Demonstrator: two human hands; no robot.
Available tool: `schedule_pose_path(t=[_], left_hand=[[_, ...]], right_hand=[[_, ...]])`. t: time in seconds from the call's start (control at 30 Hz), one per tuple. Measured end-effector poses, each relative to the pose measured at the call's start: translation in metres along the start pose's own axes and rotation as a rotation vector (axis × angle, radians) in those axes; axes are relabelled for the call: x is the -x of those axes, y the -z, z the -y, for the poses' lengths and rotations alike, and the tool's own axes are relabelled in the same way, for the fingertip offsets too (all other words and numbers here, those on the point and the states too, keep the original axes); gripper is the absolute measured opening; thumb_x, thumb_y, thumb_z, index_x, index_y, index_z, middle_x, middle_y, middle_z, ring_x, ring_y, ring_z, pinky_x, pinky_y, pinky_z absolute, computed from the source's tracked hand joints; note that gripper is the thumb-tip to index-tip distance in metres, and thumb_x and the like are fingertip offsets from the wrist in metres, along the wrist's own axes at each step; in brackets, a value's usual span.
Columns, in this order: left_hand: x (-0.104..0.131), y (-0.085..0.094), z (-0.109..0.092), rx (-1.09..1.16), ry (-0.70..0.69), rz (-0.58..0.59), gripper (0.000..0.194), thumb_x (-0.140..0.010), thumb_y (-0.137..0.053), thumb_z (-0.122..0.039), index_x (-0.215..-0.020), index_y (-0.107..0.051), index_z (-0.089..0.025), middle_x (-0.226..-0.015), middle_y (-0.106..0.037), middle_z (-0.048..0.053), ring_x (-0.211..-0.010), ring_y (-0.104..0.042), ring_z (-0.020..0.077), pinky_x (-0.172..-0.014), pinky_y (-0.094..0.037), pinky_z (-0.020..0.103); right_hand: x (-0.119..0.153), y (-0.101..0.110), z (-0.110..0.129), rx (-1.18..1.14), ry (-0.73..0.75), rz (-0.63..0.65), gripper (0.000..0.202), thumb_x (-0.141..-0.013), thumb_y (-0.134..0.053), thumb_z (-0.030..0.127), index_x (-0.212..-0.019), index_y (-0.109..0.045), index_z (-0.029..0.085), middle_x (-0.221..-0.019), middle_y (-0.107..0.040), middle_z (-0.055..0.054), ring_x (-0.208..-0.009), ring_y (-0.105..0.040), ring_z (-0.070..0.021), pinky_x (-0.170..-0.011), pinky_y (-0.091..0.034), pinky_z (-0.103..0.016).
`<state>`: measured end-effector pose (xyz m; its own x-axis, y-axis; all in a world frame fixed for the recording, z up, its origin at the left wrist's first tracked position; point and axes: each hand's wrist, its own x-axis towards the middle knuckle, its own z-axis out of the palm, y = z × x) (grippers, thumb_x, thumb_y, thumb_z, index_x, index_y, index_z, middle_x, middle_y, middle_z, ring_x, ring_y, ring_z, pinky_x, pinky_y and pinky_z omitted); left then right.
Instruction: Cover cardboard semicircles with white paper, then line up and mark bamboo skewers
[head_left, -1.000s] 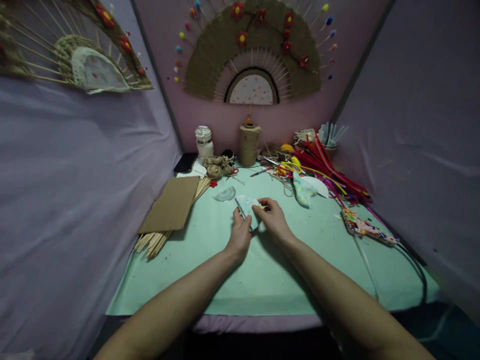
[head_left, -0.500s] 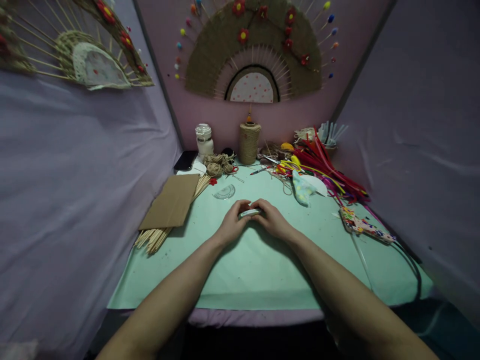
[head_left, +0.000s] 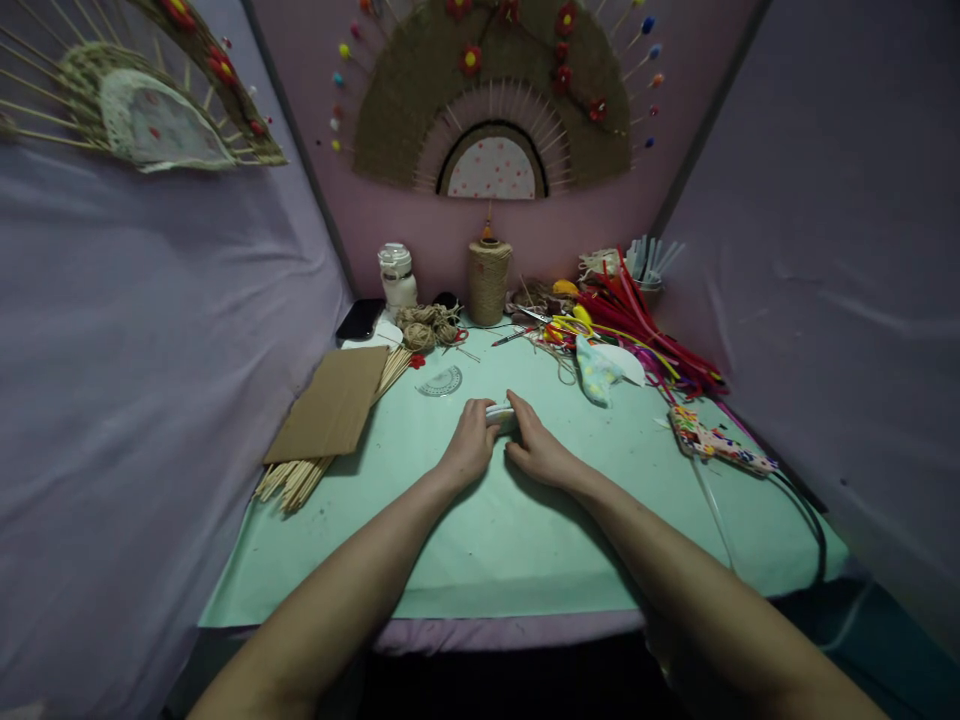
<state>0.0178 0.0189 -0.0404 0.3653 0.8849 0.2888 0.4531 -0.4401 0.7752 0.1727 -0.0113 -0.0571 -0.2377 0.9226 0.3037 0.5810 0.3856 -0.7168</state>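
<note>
Between my hands, over the green tabletop, is a small flat round white thing (head_left: 500, 413); its kind is hard to make out. My left hand (head_left: 471, 440) grips its left side with thumb and fingers. At its right edge, my right hand (head_left: 540, 445) has its fingers stretched forward and the thumb apart, close against the thing; whether it touches is unclear. A clear protractor (head_left: 441, 381) lies just beyond my left hand. Past my right hand rests a pale blue-green piece of cloth with yellow spots (head_left: 596, 372).
Cardboard (head_left: 330, 402) covers a bundle of thin sticks (head_left: 294, 484) at left. A twine cone (head_left: 489, 285), white bottle (head_left: 397, 278), phone (head_left: 360, 320) and twine balls (head_left: 427, 327) stand at the back. Red pipe cleaners (head_left: 649, 335) and a patterned glue gun (head_left: 712, 442) with a cord lie right.
My right hand has loosened, its fingers lifting and thumb moving away from the round thing. The round thing has tilted, showing more of its face. The whole view has shifted slightly.
</note>
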Motion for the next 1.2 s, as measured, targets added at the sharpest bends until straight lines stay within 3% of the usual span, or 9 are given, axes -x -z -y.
schedule_pose_path(t=[0.3, 0.43, 0.5, 0.6, 0.7, 0.77, 0.9, 1.03, 1.2], left_hand=[[0.002, 0.005, 0.0, -0.149, -0.025, 0.069, 0.008, -0.082, -0.047, -0.014, -0.081, -0.047, -0.022, -0.088, -0.052, 0.004, -0.085, -0.05, 0.0211, -0.079, -0.043, 0.035], [0.003, 0.007, -0.002, -0.177, -0.025, 0.069, 0.007, -0.081, -0.049, -0.016, -0.079, -0.049, -0.022, -0.086, -0.054, 0.004, -0.085, -0.05, 0.0215, -0.078, -0.042, 0.034], [0.005, 0.01, -0.006, -0.133, -0.004, 0.079, 0.004, -0.08, -0.05, -0.018, -0.078, -0.051, -0.022, -0.082, -0.056, 0.003, -0.081, -0.051, 0.0213, -0.077, -0.042, 0.033], [0.007, 0.019, -0.012, 0.025, 0.09, 0.132, 0.011, -0.077, -0.058, -0.027, -0.086, -0.057, -0.02, -0.082, -0.06, 0.002, -0.079, -0.055, 0.0203, -0.073, -0.042, 0.031], [0.008, 0.027, -0.014, 0.231, 0.236, 0.23, 0.034, -0.072, -0.065, -0.034, -0.1, -0.057, -0.017, -0.085, -0.064, 0.002, -0.075, -0.057, 0.018, -0.066, -0.042, 0.028], [0.007, 0.031, -0.012, 0.271, 0.297, 0.267, 0.037, -0.069, -0.066, -0.036, -0.099, -0.059, -0.014, -0.082, -0.064, 0.002, -0.072, -0.057, 0.0166, -0.062, -0.041, 0.026], [0.006, 0.034, -0.009, 0.062, 0.244, 0.267, 0.028, -0.07, -0.067, -0.034, -0.091, -0.065, -0.015, -0.081, -0.062, 0.003, -0.074, -0.056, 0.0172, -0.067, -0.043, 0.029], [0.008, 0.029, -0.007, -0.163, 0.127, 0.227, 0.026, -0.073, -0.066, -0.031, -0.095, -0.067, -0.018, -0.089, -0.06, 0.004, -0.086, -0.055, 0.0196, -0.079, -0.044, 0.032], [0.007, 0.025, -0.003, -0.172, 0.096, 0.255, 0.028, -0.077, -0.064, -0.027, -0.104, -0.064, -0.018, -0.095, -0.061, 0.006, -0.091, -0.056, 0.0206, -0.086, -0.045, 0.034]], right_hand=[[0.006, 0.0, 0.005, 0.034, 0.032, -0.008, 0.081, -0.073, -0.047, 0.009, -0.148, -0.019, 0.017, -0.148, -0.032, -0.019, -0.139, -0.029, -0.029, -0.113, -0.027, -0.054], [0.005, 0.009, 0.011, -0.009, -0.012, -0.019, 0.07, -0.077, -0.049, 0.014, -0.144, -0.031, 0.014, -0.147, -0.037, -0.018, -0.137, -0.034, -0.0275, -0.112, -0.029, -0.049], [0.003, 0.02, 0.016, -0.063, -0.066, -0.043, 0.053, -0.082, -0.049, 0.022, -0.134, -0.046, 0.014, -0.136, -0.052, -0.016, -0.124, -0.048, -0.0263, -0.104, -0.038, -0.045], [0.001, 0.037, 0.021, -0.163, -0.188, -0.042, 0.033, -0.084, -0.051, 0.037, -0.104, -0.066, 0.015, -0.097, -0.069, -0.008, -0.087, -0.061, -0.0212, -0.08, -0.047, -0.035], [0.0, 0.044, 0.019, -0.262, -0.321, 0.03, 0.033, -0.078, -0.057, 0.045, -0.081, -0.068, 0.014, -0.071, -0.063, -0.002, -0.064, -0.053, -0.0153, -0.059, -0.04, -0.027], [0.0, 0.043, 0.016, -0.287, -0.404, 0.061, 0.036, -0.076, -0.058, 0.048, -0.077, -0.067, 0.013, -0.064, -0.059, 0.0, -0.058, -0.048, -0.013, -0.054, -0.035, -0.025], [0.002, 0.039, 0.017, -0.153, -0.459, 0.091, 0.032, -0.078, -0.057, 0.045, -0.076, -0.067, 0.014, -0.062, -0.055, 0.001, -0.059, -0.045, -0.0126, -0.055, -0.032, -0.025], [0.004, 0.035, 0.023, 0.137, -0.37, 0.087, 0.025, -0.085, -0.054, 0.037, -0.077, -0.067, 0.016, -0.072, -0.058, -0.003, -0.07, -0.051, -0.0159, -0.064, -0.036, -0.027], [0.008, 0.037, 0.014, 0.184, -0.29, 0.023, 0.027, -0.084, -0.061, 0.031, -0.107, -0.065, 0.017, -0.095, -0.06, -0.008, -0.089, -0.057, -0.0189, -0.08, -0.042, -0.03]])
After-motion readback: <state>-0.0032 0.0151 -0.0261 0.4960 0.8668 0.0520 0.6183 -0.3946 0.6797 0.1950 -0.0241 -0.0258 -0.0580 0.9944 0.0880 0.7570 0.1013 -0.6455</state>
